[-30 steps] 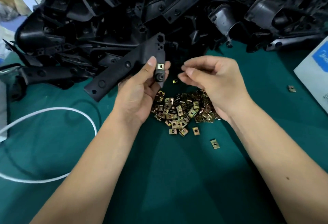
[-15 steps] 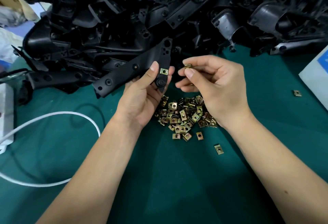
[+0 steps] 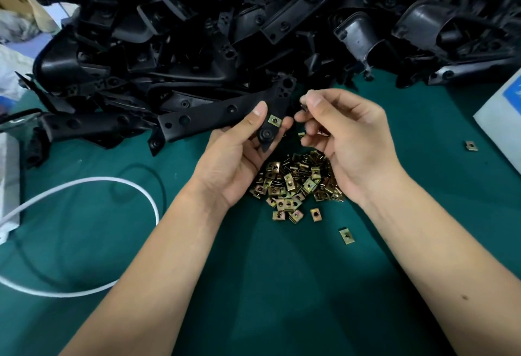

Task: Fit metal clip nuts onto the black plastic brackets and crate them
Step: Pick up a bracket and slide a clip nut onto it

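Two hands [image 3: 239, 155] [image 3: 346, 141] in view over green bench [image 3: 282, 285], centre frame. Left hand: curled round black plastic bracket [image 3: 225, 114], thumb on top face, fingers beneath; bracket held clear of bench, long arm pointing up-left toward heap. One clip nut [image 3: 274, 121] seated on bracket near its right end, just beside thumb tip; round black boss directly below it. Right hand: raised just right of bracket end, thumb and forefinger pinched together on small dark item [image 3: 303, 100], prob. another clip nut, too small/blurred to confirm. More nuts visible tucked in its curled lower fingers. Not touching bracket. Loose clip nut pile [image 3: 296, 183] on bench below & between both hands; a few strays near pile's lower edge, one stray nut [image 3: 471, 145] well apart at right. Large heap of black brackets [image 3: 253, 25] across rear of bench. White cord [image 3: 84, 183] looped at left. White box w/ blue label [image 3: 501, 113] at right edge. No crate visible.
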The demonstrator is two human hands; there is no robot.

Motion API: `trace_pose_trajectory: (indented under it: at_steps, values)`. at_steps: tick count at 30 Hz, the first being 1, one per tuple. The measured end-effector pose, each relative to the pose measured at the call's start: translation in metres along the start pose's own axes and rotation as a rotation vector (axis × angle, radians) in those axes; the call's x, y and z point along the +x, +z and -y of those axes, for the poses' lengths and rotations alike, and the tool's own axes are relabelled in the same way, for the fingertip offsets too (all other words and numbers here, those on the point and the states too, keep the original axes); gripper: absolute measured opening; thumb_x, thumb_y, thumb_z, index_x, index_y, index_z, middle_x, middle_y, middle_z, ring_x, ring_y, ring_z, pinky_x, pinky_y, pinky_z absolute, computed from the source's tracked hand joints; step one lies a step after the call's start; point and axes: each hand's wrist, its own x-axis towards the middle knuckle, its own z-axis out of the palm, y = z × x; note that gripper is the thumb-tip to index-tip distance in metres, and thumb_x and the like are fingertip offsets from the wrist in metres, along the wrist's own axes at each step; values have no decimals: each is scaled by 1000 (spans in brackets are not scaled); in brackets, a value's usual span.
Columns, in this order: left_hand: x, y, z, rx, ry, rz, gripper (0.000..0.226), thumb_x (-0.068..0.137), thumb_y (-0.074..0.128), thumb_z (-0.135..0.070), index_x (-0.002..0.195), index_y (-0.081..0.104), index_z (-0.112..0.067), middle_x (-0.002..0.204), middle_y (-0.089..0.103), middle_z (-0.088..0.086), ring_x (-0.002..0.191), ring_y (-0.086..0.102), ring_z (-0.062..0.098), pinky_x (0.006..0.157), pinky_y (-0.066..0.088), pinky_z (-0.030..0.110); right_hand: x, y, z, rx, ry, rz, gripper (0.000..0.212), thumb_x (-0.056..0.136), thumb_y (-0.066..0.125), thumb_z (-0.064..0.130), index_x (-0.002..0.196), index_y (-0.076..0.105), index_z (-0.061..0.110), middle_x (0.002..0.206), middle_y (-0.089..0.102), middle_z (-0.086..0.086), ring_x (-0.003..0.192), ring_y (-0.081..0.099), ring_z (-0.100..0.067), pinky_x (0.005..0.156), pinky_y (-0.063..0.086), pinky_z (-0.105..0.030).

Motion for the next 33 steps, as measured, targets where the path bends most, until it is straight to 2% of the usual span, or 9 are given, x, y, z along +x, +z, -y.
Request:
trace_pose_trajectory:
  at_steps: [4,8,15,18,24,28,33]
  values:
    - [-2,0,-1,85,10,28,18,89,71,-17,104,78,-9,107,78,11,94,76,21,81,59,26,1,-1,-3,-27,5,19,13,93,69,-3,106,70,1,78,71,-11,74,63,-22,63,55,-27]
    - [-4,2,-2,104,12,5,18,85,72,-17,101,75,-9,100,79,10,87,77,20,76,59,24,2,-2,-4,-69,-21,-9,6,93,71,-2,98,73,2,78,74,-8,68,64,-14,63,57,-27]
    - [-5,4,-2,128,7,35,26,89,69,-14,113,73,-7,108,78,13,84,76,18,75,59,24,2,-1,-5,-69,-26,-59,10,95,68,-3,100,76,2,80,72,-6,70,64,-14,66,59,-27]
    - [-5,3,-1,133,5,31,26,88,70,-15,112,75,-6,109,77,14,84,76,19,75,59,25,2,-1,-5,-80,-32,-63,11,95,68,-4,97,75,3,77,71,-5,69,63,-15,66,60,-29]
    - [-5,2,-2,150,-22,35,27,87,73,-15,113,75,-5,111,77,16,87,76,20,78,60,27,2,-2,-5,-60,-42,-77,12,93,70,-4,101,64,3,72,69,-2,66,63,-15,64,59,-31]
    - [-5,2,-3,135,-67,29,22,84,75,-18,104,80,-10,107,78,13,85,77,19,73,59,23,1,-1,-3,21,-26,-37,15,92,69,-5,96,60,7,72,70,-1,64,64,-14,60,56,-27]
    - [-5,4,-4,108,-107,-1,35,80,75,-17,113,74,-4,104,78,13,83,77,20,68,59,23,1,-1,-1,39,-38,-5,21,91,70,-6,90,57,10,71,69,-2,62,64,-15,58,54,-25]
